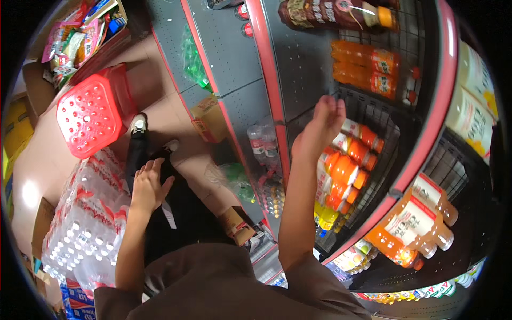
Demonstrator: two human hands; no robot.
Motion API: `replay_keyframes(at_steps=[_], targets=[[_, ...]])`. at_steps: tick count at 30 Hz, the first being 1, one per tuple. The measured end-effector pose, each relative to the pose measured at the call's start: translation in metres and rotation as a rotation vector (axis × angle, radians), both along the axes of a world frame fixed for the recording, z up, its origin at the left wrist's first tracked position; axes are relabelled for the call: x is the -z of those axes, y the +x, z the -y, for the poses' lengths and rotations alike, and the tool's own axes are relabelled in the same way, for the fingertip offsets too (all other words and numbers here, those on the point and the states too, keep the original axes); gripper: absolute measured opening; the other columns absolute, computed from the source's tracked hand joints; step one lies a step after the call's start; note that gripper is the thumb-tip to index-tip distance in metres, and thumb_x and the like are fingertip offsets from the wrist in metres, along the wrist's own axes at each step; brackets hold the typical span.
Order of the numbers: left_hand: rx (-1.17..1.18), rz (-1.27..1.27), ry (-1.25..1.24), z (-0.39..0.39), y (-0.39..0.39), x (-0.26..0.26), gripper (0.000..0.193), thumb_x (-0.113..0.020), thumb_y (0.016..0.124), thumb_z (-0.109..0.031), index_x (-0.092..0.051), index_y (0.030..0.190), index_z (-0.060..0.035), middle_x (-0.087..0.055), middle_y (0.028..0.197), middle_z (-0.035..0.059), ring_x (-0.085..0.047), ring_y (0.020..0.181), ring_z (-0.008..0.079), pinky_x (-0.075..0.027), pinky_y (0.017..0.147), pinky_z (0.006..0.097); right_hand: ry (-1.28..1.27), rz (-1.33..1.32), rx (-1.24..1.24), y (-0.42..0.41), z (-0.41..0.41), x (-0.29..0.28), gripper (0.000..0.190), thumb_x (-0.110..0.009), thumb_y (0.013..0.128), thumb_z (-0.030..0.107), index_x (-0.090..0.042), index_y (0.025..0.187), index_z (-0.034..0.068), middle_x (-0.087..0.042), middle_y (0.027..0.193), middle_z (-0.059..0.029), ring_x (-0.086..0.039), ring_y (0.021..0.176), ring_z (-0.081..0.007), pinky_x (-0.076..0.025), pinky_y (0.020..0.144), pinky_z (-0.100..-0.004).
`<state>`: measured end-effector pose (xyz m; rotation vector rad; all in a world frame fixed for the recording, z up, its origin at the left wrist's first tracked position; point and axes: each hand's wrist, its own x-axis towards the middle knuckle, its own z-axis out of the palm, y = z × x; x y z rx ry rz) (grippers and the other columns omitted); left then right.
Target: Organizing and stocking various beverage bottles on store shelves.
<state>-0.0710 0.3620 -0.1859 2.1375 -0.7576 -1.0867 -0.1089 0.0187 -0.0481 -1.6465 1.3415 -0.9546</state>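
Note:
My right hand [320, 122] is raised over a shelf of drinks, fingers loosely bent and blurred, with nothing visible in it. Below and beside it lie several orange drink bottles [344, 168] with orange caps, some wearing white labels. Two larger orange soda bottles [364, 66] rest beyond the fingertips. A bare stretch of grey shelf board [298, 94] shows just left of this hand. Down at my left thigh, my left hand [150, 188] hangs empty, its thumb apart from the fingers. Shrink-wrapped packs of clear bottles [86, 224] stand beside that arm.
A red plastic stool [90, 114] stands on the tiled floor near my foot [139, 124]. Behind it is a carton of snack packets [76, 44]. Lower shelves hold a cardboard box [210, 118] and wrapped green bottles [194, 60]. Red shelf edges [266, 68] run alongside my right arm.

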Motion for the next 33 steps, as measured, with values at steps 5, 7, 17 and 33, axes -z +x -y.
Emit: replay_keyframes(at_steps=[5,7,17,33], targets=[[-0.013,-0.026,-0.014,-0.016,0.017,0.029,0.052,-0.074,0.084,-0.021,-0.056,0.129,-0.0027,-0.064,0.119,0.022,-0.06,0.112,0.0411,-0.047,0.099,0.0466,0.013,0.128,0.365,0.042,0.076,0.01,0.069,-0.069,0.089,0.015,-0.035,0.146,-0.003,-0.045,0.146,-0.0187,-0.05,0.127,-0.026,-0.045,0.106,-0.0405],[-0.063,-0.038,-0.027,-0.018,0.031,0.027,0.049,-0.073,0.085,-0.017,-0.057,0.128,-0.0017,-0.063,0.122,0.0239,-0.061,0.112,0.0426,-0.048,0.098,0.0473,0.051,0.171,0.419,0.031,0.119,0.024,0.068,-0.069,0.087,0.014,-0.037,0.144,-0.006,-0.053,0.139,-0.018,-0.056,0.119,-0.028,-0.047,0.103,-0.0416],[-0.03,-0.038,-0.08,0.01,0.055,0.02,0.048,-0.072,0.084,-0.013,-0.056,0.127,-0.002,-0.063,0.118,0.0202,-0.06,0.111,0.0411,-0.048,0.096,0.0468,-0.249,0.106,0.359,0.049,0.132,0.026,0.066,-0.079,0.089,0.018,-0.043,0.141,-0.004,-0.061,0.134,-0.018,-0.061,0.115,-0.0273,-0.051,0.098,-0.0408],[-0.131,-0.745,-0.716,0.059,0.101,-0.102,0.107,-0.094,0.06,-0.037,-0.044,0.144,0.0053,-0.054,0.14,0.0207,-0.056,0.127,0.0291,-0.043,0.105,0.0387,1.069,0.175,-0.246,-0.046,-0.25,-0.001,0.059,-0.067,0.094,0.005,-0.04,0.145,0.005,-0.045,0.148,-0.0153,-0.045,0.138,-0.028,-0.036,0.114,-0.0442]])
